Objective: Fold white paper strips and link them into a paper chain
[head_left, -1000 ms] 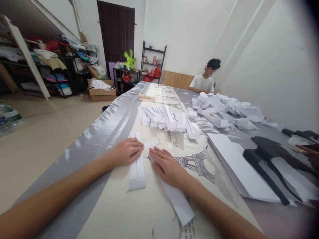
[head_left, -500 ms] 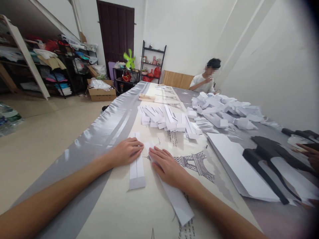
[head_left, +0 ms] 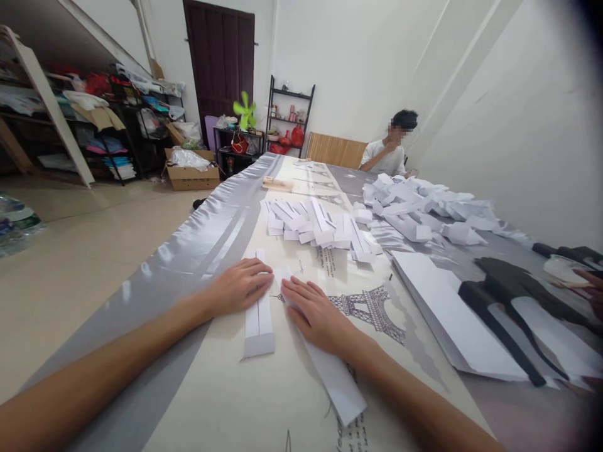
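My left hand [head_left: 242, 285] rests palm down across the upper part of a folded white paper strip [head_left: 259, 342], its fingers laid over the lengthwise seam. Beside it on the right, my right hand [head_left: 313, 309] lies flat with fingers outstretched on a second white paper strip [head_left: 334, 389], which slants down toward the front. A small gap separates the two hands. Both strips lie on a cream tablecloth [head_left: 217, 402] printed with towers. Just beyond the hands is a pile of folded white strips [head_left: 320, 226].
Farther right are a heap of folded white paper [head_left: 424, 204], large white sheets [head_left: 452, 320] and black pieces [head_left: 504, 326]. Another person's hand [head_left: 591, 285] shows at the right edge. A seated person [head_left: 386, 154] is at the far side. A wooden piece [head_left: 277, 184] lies farther back.
My hands have hardly moved on the strips. The other person's hand at the right edge has shifted slightly, and the seated person's arm has moved a little.
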Demonstrator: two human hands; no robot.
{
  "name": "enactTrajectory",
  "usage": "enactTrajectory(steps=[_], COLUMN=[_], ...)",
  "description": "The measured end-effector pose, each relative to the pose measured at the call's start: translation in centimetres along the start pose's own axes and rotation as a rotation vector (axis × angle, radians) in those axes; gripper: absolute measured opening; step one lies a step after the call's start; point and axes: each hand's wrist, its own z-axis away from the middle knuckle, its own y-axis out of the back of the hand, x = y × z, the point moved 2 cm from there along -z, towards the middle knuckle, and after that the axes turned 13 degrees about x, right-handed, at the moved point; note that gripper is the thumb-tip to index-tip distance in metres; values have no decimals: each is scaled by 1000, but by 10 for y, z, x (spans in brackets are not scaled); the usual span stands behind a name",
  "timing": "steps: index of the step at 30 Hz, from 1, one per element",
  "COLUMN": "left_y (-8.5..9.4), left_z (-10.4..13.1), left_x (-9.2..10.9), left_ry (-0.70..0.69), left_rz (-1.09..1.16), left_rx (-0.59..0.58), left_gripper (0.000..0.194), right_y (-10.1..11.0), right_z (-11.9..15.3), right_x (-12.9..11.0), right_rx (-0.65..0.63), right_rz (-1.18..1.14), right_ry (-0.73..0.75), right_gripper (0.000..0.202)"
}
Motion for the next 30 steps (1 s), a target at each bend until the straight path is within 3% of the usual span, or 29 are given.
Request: enactTrajectory(steps=[9, 30], left_y=[-6, -10], left_z=[1, 4], left_x=[2, 0], left_ry=[-18, -19], left_rz=[112, 81], left_rx=[-155, -97], left_gripper=[37, 35], right_y=[0, -11], right_z=[1, 7], right_x=[-1, 1], right_rx=[-22, 62], right_rz=[6, 73], right_ry=[-2, 16], right_gripper=[46, 52])
